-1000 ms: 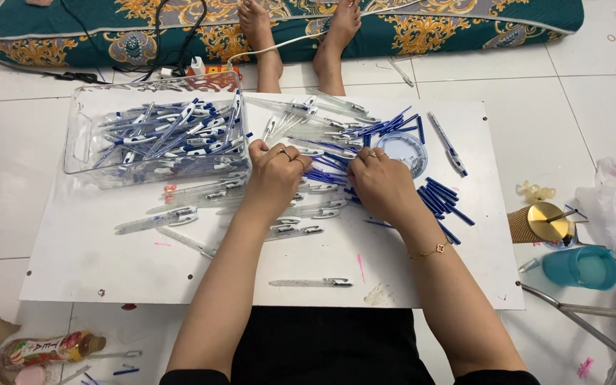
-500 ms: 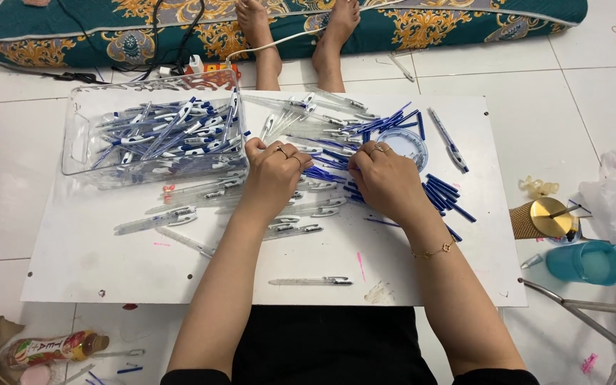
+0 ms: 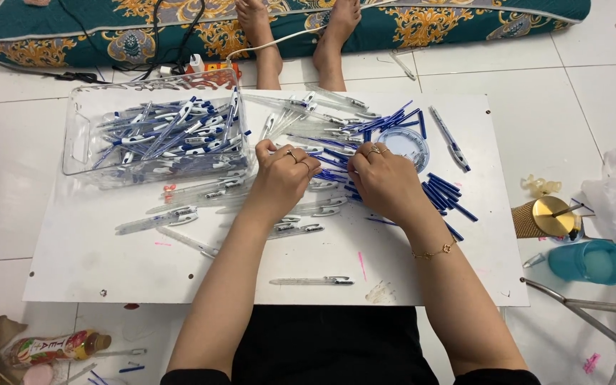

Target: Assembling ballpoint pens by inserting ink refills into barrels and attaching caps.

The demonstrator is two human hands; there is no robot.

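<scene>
Pens lie everywhere on the white board (image 3: pixel 94 264) in front of me. My left hand (image 3: pixel 284 175) and right hand (image 3: pixel 383 178) sit side by side, knuckles up, over the heap of clear barrels (image 3: pixel 322 207) and blue refills (image 3: pixel 447 194) at the board's middle. Fingers on both are curled down into the heap; from above I cannot tell whether either grip is clamped on a part or only touching it. Finished pens fill the clear tray (image 3: pixel 80 153) at the board's far left corner, just beside my left hand. One pen (image 3: pixel 313 281) lies apart near my lap.

I judge this the assembly step, refill going into barrel. Next move calls for lining the thin refill up with the barrel's mouth, then a short reach left to the tray without scattering the heap.
</scene>
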